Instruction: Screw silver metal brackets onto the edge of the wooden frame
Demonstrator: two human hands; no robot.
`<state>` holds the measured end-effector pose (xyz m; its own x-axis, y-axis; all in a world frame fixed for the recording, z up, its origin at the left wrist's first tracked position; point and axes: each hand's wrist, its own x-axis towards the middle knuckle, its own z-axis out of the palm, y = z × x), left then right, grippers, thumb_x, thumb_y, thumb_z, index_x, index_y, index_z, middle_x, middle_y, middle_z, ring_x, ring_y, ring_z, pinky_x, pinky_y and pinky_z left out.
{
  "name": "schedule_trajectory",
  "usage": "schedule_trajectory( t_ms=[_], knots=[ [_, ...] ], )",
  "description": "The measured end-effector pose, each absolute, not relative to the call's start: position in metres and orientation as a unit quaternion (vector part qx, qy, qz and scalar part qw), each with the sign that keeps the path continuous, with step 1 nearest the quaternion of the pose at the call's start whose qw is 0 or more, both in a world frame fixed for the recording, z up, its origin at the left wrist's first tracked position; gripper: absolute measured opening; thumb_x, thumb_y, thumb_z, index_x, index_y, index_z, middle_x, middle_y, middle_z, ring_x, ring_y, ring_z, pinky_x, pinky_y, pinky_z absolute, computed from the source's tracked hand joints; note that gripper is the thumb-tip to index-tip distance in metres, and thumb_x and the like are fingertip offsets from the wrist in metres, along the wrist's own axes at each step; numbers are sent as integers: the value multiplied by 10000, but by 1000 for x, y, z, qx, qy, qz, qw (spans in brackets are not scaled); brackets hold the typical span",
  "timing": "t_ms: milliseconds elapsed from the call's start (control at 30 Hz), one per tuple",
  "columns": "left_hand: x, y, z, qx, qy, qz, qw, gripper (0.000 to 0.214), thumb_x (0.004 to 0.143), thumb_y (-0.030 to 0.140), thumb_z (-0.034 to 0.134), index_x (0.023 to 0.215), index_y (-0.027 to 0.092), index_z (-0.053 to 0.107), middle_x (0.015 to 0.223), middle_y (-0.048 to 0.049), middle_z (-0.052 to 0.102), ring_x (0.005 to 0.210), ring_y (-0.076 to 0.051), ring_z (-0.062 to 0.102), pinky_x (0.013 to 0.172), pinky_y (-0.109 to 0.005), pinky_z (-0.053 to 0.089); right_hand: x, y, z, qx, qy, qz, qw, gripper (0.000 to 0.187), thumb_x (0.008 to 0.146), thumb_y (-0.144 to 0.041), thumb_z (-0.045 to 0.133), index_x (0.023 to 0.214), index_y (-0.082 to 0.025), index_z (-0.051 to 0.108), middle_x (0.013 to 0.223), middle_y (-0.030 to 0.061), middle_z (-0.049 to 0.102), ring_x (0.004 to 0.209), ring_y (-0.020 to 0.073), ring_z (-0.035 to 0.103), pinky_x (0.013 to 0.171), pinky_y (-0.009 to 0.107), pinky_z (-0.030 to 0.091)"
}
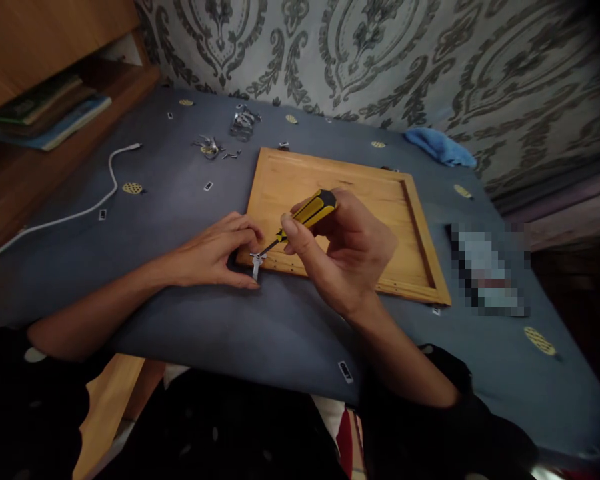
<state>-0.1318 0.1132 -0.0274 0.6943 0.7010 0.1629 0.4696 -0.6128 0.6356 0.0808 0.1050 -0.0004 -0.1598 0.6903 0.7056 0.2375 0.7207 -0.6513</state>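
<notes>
My right hand (347, 247) grips a yellow-and-black screwdriver (314, 209), tilted down to the left. Its tip meets a small metal hinge (257, 262) at the near left corner of a wooden panel with a raised frame (430, 267). Around that hinge curve the thumb and fingers of my left hand (225, 250); the thumb tip is at the hinge's lower end and the fingertips rest by the panel's edge. Any screw under the tip is too small to make out. Several small holes show along the panel's near edge.
Loose metal hardware (209, 147) and a clear plastic bag (244, 123) lie behind the panel's left side. A white cable (80, 215) runs along the left. At the right are a blue cloth (441, 147) and a pixelated object (487, 270). Books (45, 117) fill a shelf at the left.
</notes>
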Motion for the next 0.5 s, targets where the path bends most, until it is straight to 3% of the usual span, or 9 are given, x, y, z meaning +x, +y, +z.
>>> schedule_trajectory(
  t_ms=[500],
  knots=[
    [-131,114,-28,875,336,203,282,436,810,571,757,958,193,598,1179,-79,601,1108,-267,518,969,-401,442,79,106,-3,-327,-749,197,541,254,904,-364,722,778,-225,551,682,-50,535,554,94,552,517,252,490]
  ],
)
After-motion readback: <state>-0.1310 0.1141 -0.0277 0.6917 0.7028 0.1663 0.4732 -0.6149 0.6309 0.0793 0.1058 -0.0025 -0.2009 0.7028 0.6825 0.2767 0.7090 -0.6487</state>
